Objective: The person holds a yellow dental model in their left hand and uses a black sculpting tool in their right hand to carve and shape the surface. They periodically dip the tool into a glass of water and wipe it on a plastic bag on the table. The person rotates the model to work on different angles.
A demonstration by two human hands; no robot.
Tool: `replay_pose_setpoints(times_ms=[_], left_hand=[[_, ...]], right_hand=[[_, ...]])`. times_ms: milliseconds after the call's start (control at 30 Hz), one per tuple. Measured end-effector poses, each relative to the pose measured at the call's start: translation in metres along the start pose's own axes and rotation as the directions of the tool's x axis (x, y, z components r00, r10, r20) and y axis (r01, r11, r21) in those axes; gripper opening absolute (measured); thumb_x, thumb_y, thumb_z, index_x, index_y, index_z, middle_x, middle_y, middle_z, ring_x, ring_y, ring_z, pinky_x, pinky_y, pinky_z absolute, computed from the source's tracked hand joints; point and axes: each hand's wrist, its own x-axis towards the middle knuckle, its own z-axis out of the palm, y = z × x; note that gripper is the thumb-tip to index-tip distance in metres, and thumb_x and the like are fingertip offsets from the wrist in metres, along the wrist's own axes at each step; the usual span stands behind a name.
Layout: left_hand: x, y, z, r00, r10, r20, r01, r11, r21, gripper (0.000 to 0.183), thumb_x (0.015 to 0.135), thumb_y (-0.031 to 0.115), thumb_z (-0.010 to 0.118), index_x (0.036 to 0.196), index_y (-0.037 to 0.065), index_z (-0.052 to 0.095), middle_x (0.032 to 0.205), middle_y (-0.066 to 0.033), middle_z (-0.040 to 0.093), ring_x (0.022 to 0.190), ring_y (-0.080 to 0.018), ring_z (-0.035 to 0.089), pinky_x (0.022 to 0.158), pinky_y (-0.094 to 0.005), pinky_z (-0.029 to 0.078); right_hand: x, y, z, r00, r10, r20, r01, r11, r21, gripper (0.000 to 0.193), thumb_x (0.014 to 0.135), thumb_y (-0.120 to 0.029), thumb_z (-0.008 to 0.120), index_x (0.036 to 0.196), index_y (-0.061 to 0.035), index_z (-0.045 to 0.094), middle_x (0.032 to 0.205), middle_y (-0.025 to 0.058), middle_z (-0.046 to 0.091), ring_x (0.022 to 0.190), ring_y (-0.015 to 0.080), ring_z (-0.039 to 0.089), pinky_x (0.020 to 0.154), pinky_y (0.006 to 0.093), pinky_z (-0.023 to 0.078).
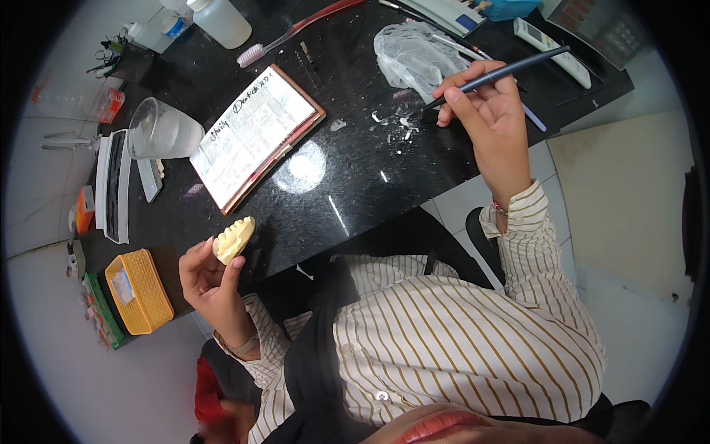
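My left hand (209, 285) pinches a pale yellow dental cast (235, 240) between thumb and fingers, just off the table's front edge, its teeth toward the upper left. Raised over the right part of the table, my right hand (494, 122) grips a slim dark blue pen-like tool (521, 66). The tool slants, one end up to the right and the other down to the left; I cannot make out its kind. Beneath and left of that lower end lie white crumbs (403, 126) on the black table (355, 177). A crumpled clear plastic bag (410, 55) lies behind them.
A flat pad with handwriting (255, 129) lies mid-table, beside a clear cup (164, 132). Farther back are a red-handled brush (303, 26) and a bottle (220, 24). A white remote control (551, 52) lies far right; a yellow basket (151, 296) stands left.
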Motion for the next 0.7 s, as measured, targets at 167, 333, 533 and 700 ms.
replay_pose_setpoints(times_ms=[167, 333, 533, 700], left_hand=[[-0.003, -0.004, 0.002, 0.998, 0.035, -0.049, -0.035, 0.999, 0.004, 0.037, 0.067, -0.007, 0.068, 0.099, 0.000, 0.051, 0.099, -0.0104, 0.052, 0.091, -0.0183, 0.057, 0.081, -0.0277, 0.047], [-0.002, -0.005, 0.000, 0.994, 0.106, -0.034, -0.105, 0.994, 0.032, 0.038, 0.069, 0.005, 0.072, 0.100, 0.002, 0.051, 0.099, -0.0098, 0.053, 0.090, -0.0174, 0.055, 0.081, -0.0280, 0.045], [0.001, -0.013, -0.006, 0.988, 0.154, 0.010, -0.154, 0.988, 0.005, 0.039, 0.068, 0.009, 0.074, 0.099, 0.004, 0.050, 0.095, -0.0094, 0.052, 0.088, -0.0170, 0.053, 0.080, -0.0278, 0.045], [0.003, -0.011, -0.005, 0.987, 0.156, 0.027, -0.156, 0.988, 0.005, 0.039, 0.068, 0.009, 0.074, 0.099, 0.005, 0.050, 0.094, -0.0097, 0.052, 0.088, -0.0172, 0.053, 0.080, -0.0280, 0.045]], right_hand=[[-0.002, 0.006, 0.004, 0.998, -0.052, -0.034, 0.047, 0.991, -0.122, 0.024, 0.082, 0.002, 0.055, 0.100, -0.0010, 0.040, 0.084, 0.0081, 0.055, 0.069, 0.0092, 0.055, 0.061, 0.0206, 0.047], [-0.001, 0.005, 0.003, 0.999, -0.036, 0.000, 0.036, 0.992, -0.120, 0.022, 0.082, 0.003, 0.055, 0.099, -0.0004, 0.041, 0.085, 0.0088, 0.055, 0.068, 0.0092, 0.055, 0.061, 0.0202, 0.047], [-0.003, 0.006, 0.006, 0.998, -0.067, 0.013, 0.068, 0.986, -0.149, 0.022, 0.082, 0.004, 0.055, 0.098, -0.0005, 0.041, 0.085, 0.0091, 0.056, 0.069, 0.0091, 0.055, 0.062, 0.0203, 0.047], [-0.002, 0.006, 0.006, 0.996, -0.082, 0.027, 0.085, 0.979, -0.185, 0.023, 0.081, 0.005, 0.055, 0.099, -0.0002, 0.041, 0.085, 0.0090, 0.056, 0.069, 0.0094, 0.055, 0.062, 0.0205, 0.048]])
